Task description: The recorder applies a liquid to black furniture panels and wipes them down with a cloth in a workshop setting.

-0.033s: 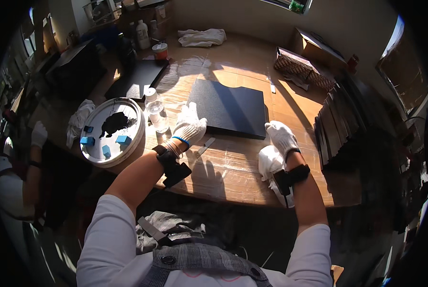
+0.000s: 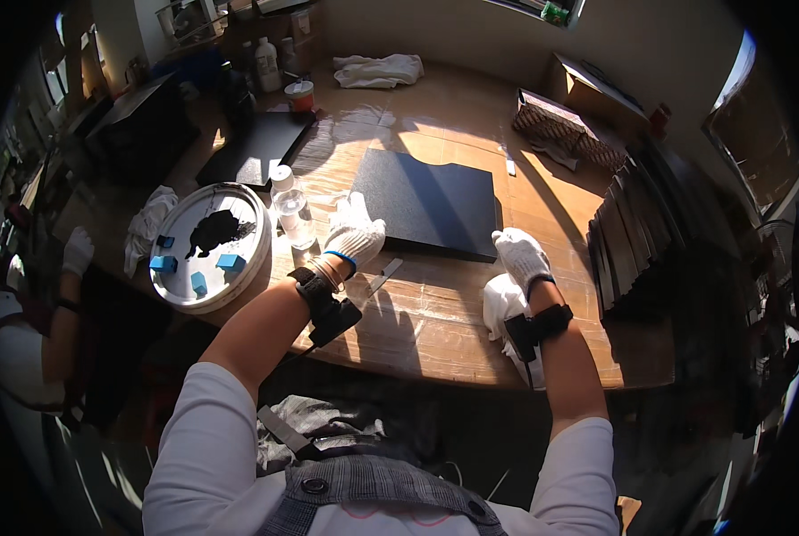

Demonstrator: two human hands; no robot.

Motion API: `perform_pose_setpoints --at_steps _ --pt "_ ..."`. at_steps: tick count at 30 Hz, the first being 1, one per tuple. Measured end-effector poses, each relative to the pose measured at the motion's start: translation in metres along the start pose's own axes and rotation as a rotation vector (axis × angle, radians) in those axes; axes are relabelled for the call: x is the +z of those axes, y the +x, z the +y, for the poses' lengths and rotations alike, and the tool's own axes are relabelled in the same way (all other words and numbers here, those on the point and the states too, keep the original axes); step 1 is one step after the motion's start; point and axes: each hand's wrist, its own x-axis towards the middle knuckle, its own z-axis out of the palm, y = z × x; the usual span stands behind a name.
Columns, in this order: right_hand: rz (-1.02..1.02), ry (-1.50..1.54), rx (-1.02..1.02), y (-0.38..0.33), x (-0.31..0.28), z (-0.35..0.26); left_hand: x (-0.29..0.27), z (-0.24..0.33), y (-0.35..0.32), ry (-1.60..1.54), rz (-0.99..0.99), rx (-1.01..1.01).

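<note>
A flat black panel (image 2: pixel 431 204) with a scooped notch in its far edge lies on the table in front of me. My left hand (image 2: pixel 355 230), in a white knit glove, is closed at the panel's near left edge. At its near right corner, my right hand (image 2: pixel 520 254), gloved alike, has its fingers curled in; the fingertips are partly hidden. Left of my left hand stand a clear bottle (image 2: pixel 293 211) with a white cap and a round white lid (image 2: pixel 255 248) bearing black paint and several blue blocks. A white cloth (image 2: pixel 504 304) lies beneath my right wrist.
A row of dark panels (image 2: pixel 627 237) stands at the right. Another black panel (image 2: pixel 261 147) lies at the far left, near an orange-and-white tub (image 2: pixel 300 94). Far off are a crumpled cloth (image 2: pixel 377 71) and a basket (image 2: pixel 565 121). A co-worker's gloved hand (image 2: pixel 79 250) shows at left.
My right hand and forearm have shifted very slightly to the left. My left wrist has turned a little, and the panel has barely moved.
</note>
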Motion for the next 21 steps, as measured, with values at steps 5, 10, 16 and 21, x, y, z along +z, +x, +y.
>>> perform_pose_setpoints --at_steps 5,10,16,21 --pt "-0.147 -0.178 0.047 0.031 0.032 0.006 0.005 -0.01 0.022 -0.09 -0.084 -0.136" --pt "-0.011 0.067 0.31 0.022 0.015 0.012 0.007 -0.022 -0.002 -0.077 -0.053 -0.061" --pt "-0.155 0.195 0.504 0.02 0.002 0.017 0.014 -0.021 -0.013 -0.885 -0.105 -0.491" --pt "-0.008 0.144 0.468 0.01 -0.033 0.016 -0.008 -0.019 -0.005 -0.929 -0.128 -0.261"
